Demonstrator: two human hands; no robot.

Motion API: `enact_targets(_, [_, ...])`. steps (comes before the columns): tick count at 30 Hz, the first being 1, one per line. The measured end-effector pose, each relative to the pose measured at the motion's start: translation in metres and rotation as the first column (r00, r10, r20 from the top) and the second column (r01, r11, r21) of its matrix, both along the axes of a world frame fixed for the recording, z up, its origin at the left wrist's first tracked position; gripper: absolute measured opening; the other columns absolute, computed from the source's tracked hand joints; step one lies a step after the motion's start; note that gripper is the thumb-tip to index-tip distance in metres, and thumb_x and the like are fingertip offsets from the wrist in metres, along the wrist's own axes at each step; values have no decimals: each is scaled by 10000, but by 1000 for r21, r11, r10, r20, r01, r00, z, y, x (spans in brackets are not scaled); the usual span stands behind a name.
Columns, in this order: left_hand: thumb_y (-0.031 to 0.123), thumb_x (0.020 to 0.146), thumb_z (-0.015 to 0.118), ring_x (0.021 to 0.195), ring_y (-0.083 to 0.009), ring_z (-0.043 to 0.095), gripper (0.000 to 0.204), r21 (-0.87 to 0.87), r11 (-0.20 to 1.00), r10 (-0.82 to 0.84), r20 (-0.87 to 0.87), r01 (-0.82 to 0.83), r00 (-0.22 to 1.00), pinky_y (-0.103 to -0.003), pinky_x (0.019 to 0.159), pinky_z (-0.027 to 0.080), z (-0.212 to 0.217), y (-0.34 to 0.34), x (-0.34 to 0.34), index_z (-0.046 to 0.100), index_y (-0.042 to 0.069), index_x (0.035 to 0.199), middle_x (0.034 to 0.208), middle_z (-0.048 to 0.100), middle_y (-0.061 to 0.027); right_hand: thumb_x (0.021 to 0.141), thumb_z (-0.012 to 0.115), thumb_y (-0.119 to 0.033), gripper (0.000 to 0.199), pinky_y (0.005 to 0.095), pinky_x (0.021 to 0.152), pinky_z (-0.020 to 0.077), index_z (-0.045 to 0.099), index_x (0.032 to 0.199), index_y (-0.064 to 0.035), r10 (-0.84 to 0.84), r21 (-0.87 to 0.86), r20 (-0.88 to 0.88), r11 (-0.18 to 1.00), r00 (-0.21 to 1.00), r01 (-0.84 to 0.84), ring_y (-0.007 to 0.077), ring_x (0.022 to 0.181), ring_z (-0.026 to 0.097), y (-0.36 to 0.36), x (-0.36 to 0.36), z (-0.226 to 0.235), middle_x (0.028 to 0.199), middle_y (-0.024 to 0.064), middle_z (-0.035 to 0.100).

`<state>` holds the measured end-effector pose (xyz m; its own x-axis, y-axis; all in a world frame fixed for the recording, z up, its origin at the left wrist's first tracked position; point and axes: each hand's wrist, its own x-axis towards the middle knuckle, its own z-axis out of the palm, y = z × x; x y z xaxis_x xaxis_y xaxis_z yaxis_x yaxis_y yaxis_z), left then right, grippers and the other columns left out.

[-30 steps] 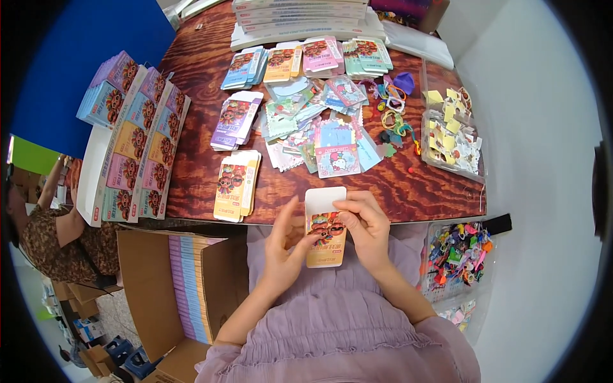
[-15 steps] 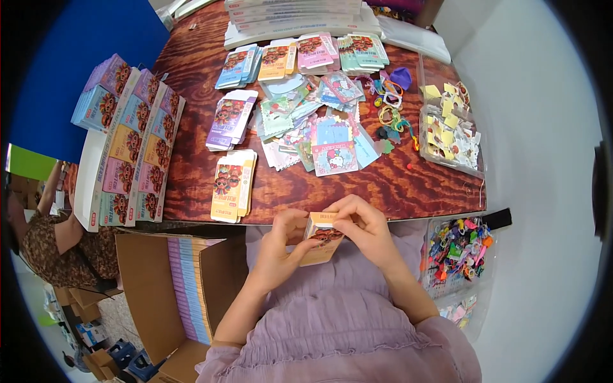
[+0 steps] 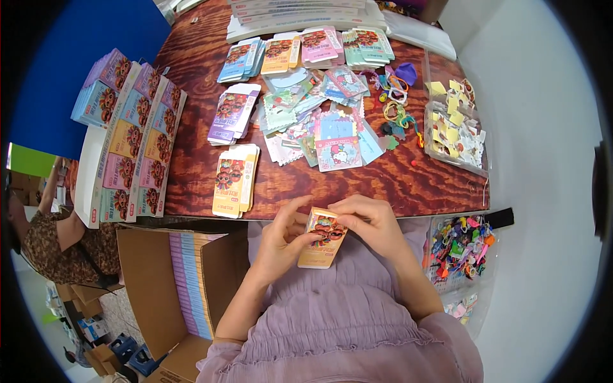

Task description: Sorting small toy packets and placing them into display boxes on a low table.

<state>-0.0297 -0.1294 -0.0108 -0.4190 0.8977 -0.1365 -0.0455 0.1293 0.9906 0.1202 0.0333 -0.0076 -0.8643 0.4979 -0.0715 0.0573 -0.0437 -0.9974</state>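
Note:
A small yellow-orange cardboard box (image 3: 319,255) with cartoon figures on its front is held over my lap, just off the table's near edge. My left hand (image 3: 285,239) is closed on its left side, the thumb lying across the front. The fingers of my right hand (image 3: 370,223) pinch the box's upper right corner. Beyond them, on the table, lies a stack of matching flat yellow cartons (image 3: 235,182), with flat purple cartons (image 3: 233,113) behind it. A loose heap of pastel cards and packets (image 3: 338,150) spreads over the middle.
Filled display trays of small boxes (image 3: 131,143) stand at the left. Below them is an open brown carton (image 3: 145,281). Clear bins hold paper pieces (image 3: 456,124) and colourful trinkets (image 3: 460,249) on the right. Stacked white trays (image 3: 306,22) sit at the back; another person (image 3: 57,249) is at far left.
The box has tipped so its printed front faces up more fully, and its top end now looks flush. My right fingers have moved slightly to its upper right corner.

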Motion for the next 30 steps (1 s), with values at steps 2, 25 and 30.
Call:
enact_targets(2, [-45,867,697,893,-154,685,590,-20,999,-25,17,25,1000,-270,760,546,8,3,-2,461,45,1401,1015,666,-90,851,684,9,230,312,830,543,696,1079,36,27,361,-80,933,996,4,228,990,682,-3,6,3,1054,147,709])
enact_targets(25, [273,629,922,1040,-304,584,821,-71,986,64,-672,-150,737,-400,868,514,7,14,-31,483,24,1276,1170,545,-146,766,745,-72,436,429,836,482,607,1179,-56,-335,866,93,491,937,90,338,1046,552,58,-58,-20,1113,132,601])
enact_targets(30, [251,631,905,1051,-336,569,789,-233,944,-70,-832,-232,550,-426,845,505,13,16,-33,501,59,1281,1169,536,-135,732,743,-41,454,425,855,466,606,1165,-47,-277,905,168,424,946,-37,331,1048,542,80,-56,-19,1085,131,567])
